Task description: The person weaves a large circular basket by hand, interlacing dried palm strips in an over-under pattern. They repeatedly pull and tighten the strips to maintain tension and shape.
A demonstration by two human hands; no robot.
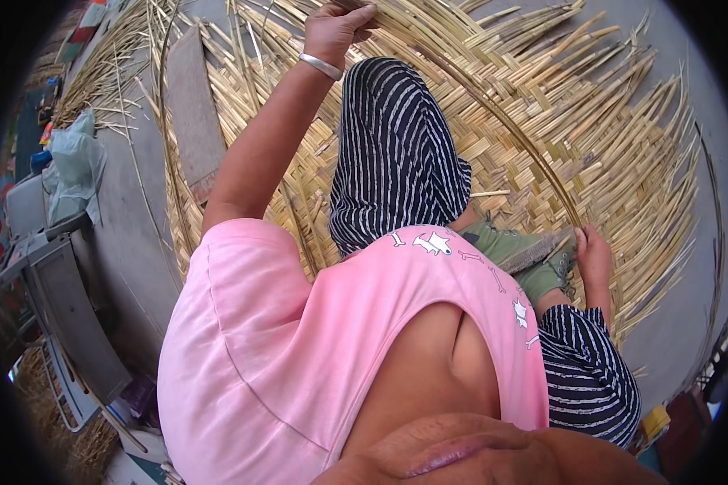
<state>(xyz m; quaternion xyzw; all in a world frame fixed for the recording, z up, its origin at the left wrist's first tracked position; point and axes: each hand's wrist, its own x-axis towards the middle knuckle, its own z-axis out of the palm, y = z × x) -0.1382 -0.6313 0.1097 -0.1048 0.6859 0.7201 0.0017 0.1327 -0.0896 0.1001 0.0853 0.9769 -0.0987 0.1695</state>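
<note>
My left hand [336, 32], with a silver bracelet on its wrist, is raised at the top, fingers closed around one end of a long, thin bundle of reed strips [505, 117]. The strips bow down to the right to my right hand [594, 252], whose fingers pinch their lower end beside my green shoe [493, 242]. Beneath them spreads a partly woven reed mat [534, 194], flat on the ground, with loose strip ends fanning out along its far and right edges. My striped trouser legs are bent over the mat.
A flat wooden board [192, 109] lies on the mat's left side. Loose reeds [125, 69] are heaped at the far left. Left of me stand a grey folding chair [73, 315] and a pale plastic bag [77, 166]. Grey ground [663, 339] borders the mat's right.
</note>
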